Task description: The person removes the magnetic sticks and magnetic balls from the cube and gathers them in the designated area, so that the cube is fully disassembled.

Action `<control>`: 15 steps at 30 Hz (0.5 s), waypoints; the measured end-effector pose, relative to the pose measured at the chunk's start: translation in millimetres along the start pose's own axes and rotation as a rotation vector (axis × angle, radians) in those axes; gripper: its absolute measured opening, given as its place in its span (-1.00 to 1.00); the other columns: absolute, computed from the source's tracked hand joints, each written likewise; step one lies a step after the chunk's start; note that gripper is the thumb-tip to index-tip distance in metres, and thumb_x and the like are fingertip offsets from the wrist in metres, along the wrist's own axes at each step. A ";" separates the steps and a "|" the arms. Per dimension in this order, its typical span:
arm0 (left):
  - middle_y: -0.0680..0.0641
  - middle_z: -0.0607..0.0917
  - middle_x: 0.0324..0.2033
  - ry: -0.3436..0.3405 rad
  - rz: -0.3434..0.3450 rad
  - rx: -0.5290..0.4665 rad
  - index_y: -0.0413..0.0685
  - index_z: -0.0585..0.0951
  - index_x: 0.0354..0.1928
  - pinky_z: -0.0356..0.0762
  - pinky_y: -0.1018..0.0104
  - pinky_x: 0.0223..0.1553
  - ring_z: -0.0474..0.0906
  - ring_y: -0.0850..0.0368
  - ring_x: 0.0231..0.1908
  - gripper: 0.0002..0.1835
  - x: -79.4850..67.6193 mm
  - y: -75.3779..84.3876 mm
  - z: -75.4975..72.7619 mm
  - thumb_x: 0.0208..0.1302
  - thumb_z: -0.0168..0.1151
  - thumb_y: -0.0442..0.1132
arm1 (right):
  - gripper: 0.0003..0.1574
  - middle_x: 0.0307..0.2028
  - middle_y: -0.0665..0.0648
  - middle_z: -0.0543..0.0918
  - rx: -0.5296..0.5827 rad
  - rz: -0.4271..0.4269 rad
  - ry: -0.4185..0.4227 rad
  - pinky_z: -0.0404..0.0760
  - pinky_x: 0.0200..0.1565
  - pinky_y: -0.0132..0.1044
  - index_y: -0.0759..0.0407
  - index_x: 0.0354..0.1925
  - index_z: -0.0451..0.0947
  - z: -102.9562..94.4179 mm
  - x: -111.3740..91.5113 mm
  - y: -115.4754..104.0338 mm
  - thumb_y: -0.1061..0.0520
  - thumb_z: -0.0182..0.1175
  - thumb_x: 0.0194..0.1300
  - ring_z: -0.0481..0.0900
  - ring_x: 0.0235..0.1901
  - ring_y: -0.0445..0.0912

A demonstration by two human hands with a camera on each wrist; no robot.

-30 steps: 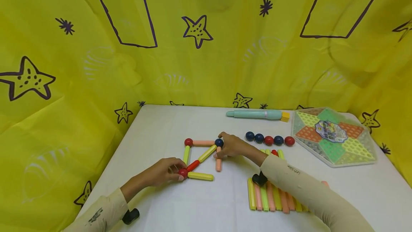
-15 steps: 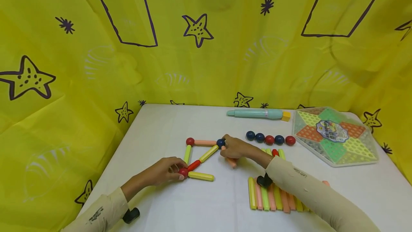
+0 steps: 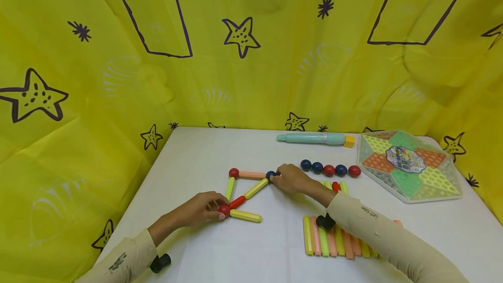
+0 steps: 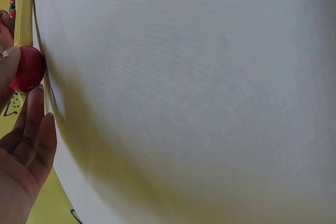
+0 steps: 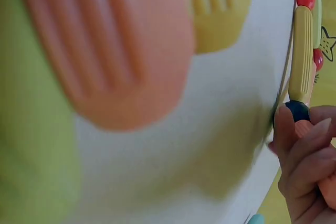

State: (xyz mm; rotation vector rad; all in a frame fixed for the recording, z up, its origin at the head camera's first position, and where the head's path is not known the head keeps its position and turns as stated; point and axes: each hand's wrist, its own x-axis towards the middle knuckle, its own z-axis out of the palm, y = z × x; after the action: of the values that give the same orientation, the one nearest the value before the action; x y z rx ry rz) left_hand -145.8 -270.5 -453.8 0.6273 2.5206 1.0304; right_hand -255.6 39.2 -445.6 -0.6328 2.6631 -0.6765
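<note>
My left hand (image 3: 200,208) pinches a red ball (image 3: 224,211) at the near corner of a flat frame of magnetic sticks. From that ball run a green stick (image 3: 230,188), a short red stick (image 3: 237,202) and a loose-ended yellow stick (image 3: 246,216). A second yellow stick (image 3: 256,188) carries the diagonal on to a dark blue ball (image 5: 296,112). Thumb and fingertips of my right hand (image 3: 292,179) are at this ball. Its curled fingers also grip a salmon stick (image 5: 303,127), hidden in the head view. Another salmon stick (image 3: 252,175) joins the blue ball to a far red ball (image 3: 233,173).
Several balls (image 3: 329,170) stand in a row behind the right hand. A row of loose sticks (image 3: 321,241) lies under the right forearm. At the back are a teal pen-like tube (image 3: 314,138), a yellow cube (image 3: 349,142) and a hexagonal game board (image 3: 408,187).
The right hand has swung the salmon stick away from its downward position and tucked it beneath the fingers. The blue ball and far side have shifted slightly right; the left hand stays put.
</note>
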 end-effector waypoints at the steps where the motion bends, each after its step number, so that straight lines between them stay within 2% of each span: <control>1: 0.07 0.66 -0.14 -0.002 -0.002 0.004 -0.03 0.63 0.07 0.55 0.39 -0.13 0.55 0.23 -0.15 -0.66 0.2 0.2 0.2 0.30 0.38 -0.13 | -0.60 -0.39 0.20 0.70 -0.001 0.009 0.008 0.56 -0.33 -0.19 0.29 -0.34 0.67 -0.5 -0.1 0.5 -0.01 0.14 0.44 0.62 -0.35 0.01; 3: 0.09 0.66 -0.13 -0.004 -0.012 0.012 -0.01 0.63 0.08 0.55 0.39 -0.12 0.55 0.23 -0.14 -0.65 0.4 0.2 0.4 0.30 0.38 -0.11 | -0.58 -0.57 0.10 0.59 -0.002 0.011 0.014 0.40 -0.48 -0.31 0.21 -0.51 0.62 -1.6 -0.5 1.4 0.00 0.17 0.43 0.48 -0.52 -0.08; 5: 0.11 0.66 -0.13 -0.005 -0.021 0.021 0.01 0.63 0.08 0.55 0.40 -0.11 0.55 0.24 -0.14 -0.65 0.6 0.5 0.3 0.30 0.38 -0.11 | -0.58 -0.61 0.05 0.53 -0.005 -0.005 0.017 0.33 -0.51 -0.35 0.18 -0.53 0.61 -2.8 -0.8 2.6 -0.01 0.18 0.42 0.42 -0.56 -0.12; 11: 0.08 0.66 -0.12 -0.003 -0.011 0.033 0.00 0.63 0.08 0.56 0.39 -0.11 0.56 0.21 -0.14 -0.66 1.5 1.6 -0.7 0.30 0.38 -0.11 | -0.66 -0.53 0.06 0.60 -0.018 -0.045 0.020 0.39 -0.45 -0.33 0.21 -0.39 0.71 -8.1 -2.2 6.7 0.01 0.21 0.41 0.47 -0.50 -0.10; 15: 0.07 0.67 -0.11 -0.005 -0.015 0.036 -0.02 0.63 0.08 0.56 0.39 -0.11 0.56 0.20 -0.14 -0.65 1.7 0.4 -0.4 0.29 0.38 -0.10 | -0.75 -0.38 0.08 0.71 -0.039 -0.092 0.034 0.49 -0.32 -0.26 0.15 -0.31 0.74 -9.1 -2.6 9.5 0.05 0.21 0.39 0.54 -0.37 -0.09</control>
State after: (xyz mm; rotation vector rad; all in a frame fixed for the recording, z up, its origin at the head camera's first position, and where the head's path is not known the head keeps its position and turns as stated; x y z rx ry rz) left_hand -147.3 -269.6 -453.5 0.6189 2.5411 0.9784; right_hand -260.2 51.4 -442.4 -0.7655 2.6981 -0.6668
